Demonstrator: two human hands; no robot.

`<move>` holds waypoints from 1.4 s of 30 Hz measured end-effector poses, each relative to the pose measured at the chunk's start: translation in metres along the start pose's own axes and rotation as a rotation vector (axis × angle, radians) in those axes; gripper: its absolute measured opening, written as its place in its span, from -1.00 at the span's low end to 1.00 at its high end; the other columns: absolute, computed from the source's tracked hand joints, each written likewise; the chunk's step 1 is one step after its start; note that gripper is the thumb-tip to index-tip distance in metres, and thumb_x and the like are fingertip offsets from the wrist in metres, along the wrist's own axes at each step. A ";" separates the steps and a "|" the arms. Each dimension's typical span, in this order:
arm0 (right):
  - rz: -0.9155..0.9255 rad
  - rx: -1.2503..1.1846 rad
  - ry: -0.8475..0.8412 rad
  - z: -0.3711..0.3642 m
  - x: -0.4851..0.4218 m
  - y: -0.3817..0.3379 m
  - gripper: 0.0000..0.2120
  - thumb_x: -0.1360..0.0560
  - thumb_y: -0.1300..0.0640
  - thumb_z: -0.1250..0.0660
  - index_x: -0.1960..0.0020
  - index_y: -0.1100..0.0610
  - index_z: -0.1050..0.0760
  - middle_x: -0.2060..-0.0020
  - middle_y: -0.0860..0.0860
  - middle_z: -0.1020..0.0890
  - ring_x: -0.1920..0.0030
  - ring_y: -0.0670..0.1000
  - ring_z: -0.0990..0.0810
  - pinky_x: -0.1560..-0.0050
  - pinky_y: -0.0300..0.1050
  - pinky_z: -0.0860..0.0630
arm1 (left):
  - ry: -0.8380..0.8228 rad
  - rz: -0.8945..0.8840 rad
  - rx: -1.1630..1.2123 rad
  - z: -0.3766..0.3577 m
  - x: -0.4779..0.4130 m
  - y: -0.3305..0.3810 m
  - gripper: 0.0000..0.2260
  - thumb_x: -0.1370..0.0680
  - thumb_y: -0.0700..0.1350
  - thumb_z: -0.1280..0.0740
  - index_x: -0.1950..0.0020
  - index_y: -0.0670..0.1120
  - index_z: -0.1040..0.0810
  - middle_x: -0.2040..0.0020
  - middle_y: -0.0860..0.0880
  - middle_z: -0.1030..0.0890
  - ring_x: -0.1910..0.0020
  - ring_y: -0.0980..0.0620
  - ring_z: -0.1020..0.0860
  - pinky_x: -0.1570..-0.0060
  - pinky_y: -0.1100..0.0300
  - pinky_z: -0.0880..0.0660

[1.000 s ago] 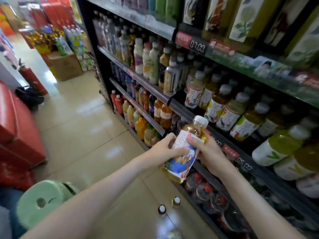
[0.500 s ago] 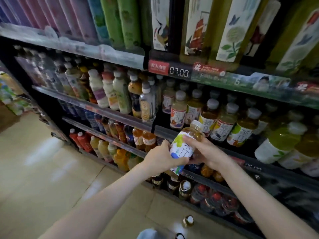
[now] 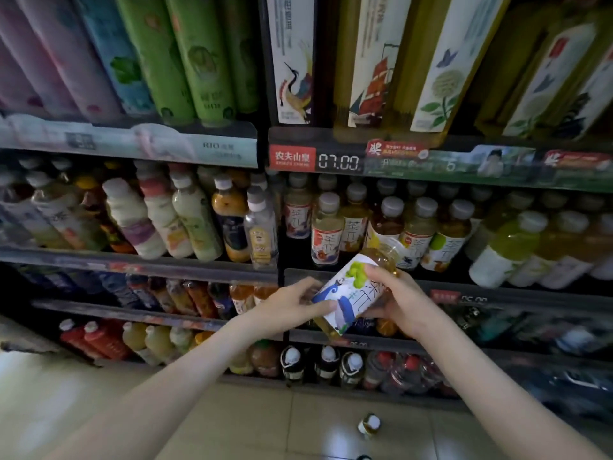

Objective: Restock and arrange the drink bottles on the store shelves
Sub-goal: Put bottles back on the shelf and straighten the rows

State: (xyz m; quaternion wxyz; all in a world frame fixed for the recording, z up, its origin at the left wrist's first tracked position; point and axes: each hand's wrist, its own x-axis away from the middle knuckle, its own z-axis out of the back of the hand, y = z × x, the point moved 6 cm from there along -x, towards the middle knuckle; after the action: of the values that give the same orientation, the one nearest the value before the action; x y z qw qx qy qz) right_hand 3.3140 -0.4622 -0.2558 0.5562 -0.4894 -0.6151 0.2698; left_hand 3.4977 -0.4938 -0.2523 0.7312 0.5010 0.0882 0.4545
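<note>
Head view: the tea bottle (image 3: 353, 293) is held tilted just before the tea row (image 3: 414, 227), gripped near its base by the left hand (image 3: 292, 307) and round its label by the right hand (image 3: 401, 303). It is best righted, turned label outward, then slid in.

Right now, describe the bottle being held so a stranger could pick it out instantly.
Find the 07.00 price display on the shelf rail; below it stands a row of tea bottles. In front of that row, the left hand and right hand hold one amber tea bottle. Unlike its standing neighbours, it is tilted and its white label shows green and blue artwork.
</note>
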 end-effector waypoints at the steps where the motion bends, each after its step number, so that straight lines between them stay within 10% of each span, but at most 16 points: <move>1: 0.012 0.003 0.008 0.001 0.000 0.001 -0.66 -0.50 0.13 -0.36 -0.24 0.21 -0.49 -0.04 0.19 -0.67 -0.02 0.17 -0.66 0.19 0.12 -0.62 | -0.024 -0.002 -0.046 -0.002 0.000 -0.001 -0.57 -0.47 0.26 -0.34 -0.24 0.09 -0.42 -0.15 0.14 -0.56 -0.08 0.16 -0.53 -0.07 0.23 -0.48; 13: 0.125 0.237 0.295 0.036 0.020 -0.005 -0.62 -0.39 0.16 -0.51 -0.14 -0.01 -0.48 0.02 0.03 -0.68 -0.01 0.05 -0.66 -0.04 0.17 -0.61 | 0.130 -0.249 -0.432 -0.023 -0.026 0.035 -0.50 -0.51 0.24 -0.29 -0.35 0.03 -0.32 -0.28 0.03 -0.45 -0.24 0.03 -0.46 -0.12 0.14 -0.45; 17: 0.187 0.325 0.514 0.082 0.036 -0.011 -0.37 -0.11 -0.11 -0.54 -0.15 -0.08 -0.47 0.01 -0.05 -0.67 -0.02 0.03 -0.64 -0.09 0.18 -0.58 | 0.178 -0.353 -0.538 -0.034 -0.046 0.070 -0.52 -0.59 0.17 -0.18 -0.46 0.01 -0.26 -0.38 -0.02 -0.34 -0.35 0.00 -0.34 -0.21 0.17 -0.36; 25: 0.376 0.385 0.808 0.177 0.070 -0.067 -0.41 -0.36 0.07 -0.54 -0.30 0.03 -0.36 -0.07 -0.05 -0.57 -0.07 -0.03 -0.51 -0.11 -0.12 -0.41 | 0.435 -0.443 -0.851 -0.069 -0.093 0.133 -0.52 -0.62 -0.10 -0.15 -0.53 0.01 -0.16 -0.51 -0.20 -0.10 -0.47 -0.21 -0.11 -0.40 -0.05 -0.17; 35: 0.434 0.350 0.770 0.229 0.065 -0.084 -0.51 -0.38 0.14 -0.53 -0.18 -0.04 -0.33 0.00 -0.10 -0.55 -0.05 -0.07 -0.50 -0.10 -0.17 -0.38 | 0.391 -0.600 -1.153 -0.128 -0.170 0.202 -0.29 -0.49 -0.27 -0.27 -0.57 0.03 -0.05 -0.56 -0.21 0.02 -0.54 -0.19 0.04 -0.46 -0.17 0.10; 39: 0.440 0.336 0.748 0.243 0.058 -0.082 -0.51 -0.39 0.13 -0.52 -0.18 -0.04 -0.33 0.04 -0.16 -0.55 -0.03 -0.08 -0.52 -0.10 -0.16 -0.40 | 0.460 -0.649 -1.205 -0.132 -0.184 0.211 -0.55 -0.28 -0.30 -0.36 -0.17 -0.13 -0.62 -0.24 -0.25 -0.54 -0.27 -0.26 -0.45 -0.21 -0.20 -0.41; 42: 0.435 0.329 0.739 0.247 0.052 -0.075 -0.52 -0.39 0.10 -0.52 -0.22 0.03 -0.39 -0.02 -0.09 -0.60 -0.05 -0.05 -0.56 -0.06 -0.17 -0.41 | 0.499 -0.683 -1.227 -0.128 -0.184 0.210 -0.48 -0.03 -0.34 -0.54 0.01 -0.17 -0.68 -0.04 -0.22 -0.62 -0.05 -0.25 -0.59 -0.06 -0.17 -0.51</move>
State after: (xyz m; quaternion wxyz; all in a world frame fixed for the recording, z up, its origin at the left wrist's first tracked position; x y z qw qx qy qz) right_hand 3.0617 -0.3909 -0.2263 0.7390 -0.5758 -0.2076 0.2815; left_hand 3.1967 -0.5308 -0.2037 0.9383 -0.1708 0.1327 0.2699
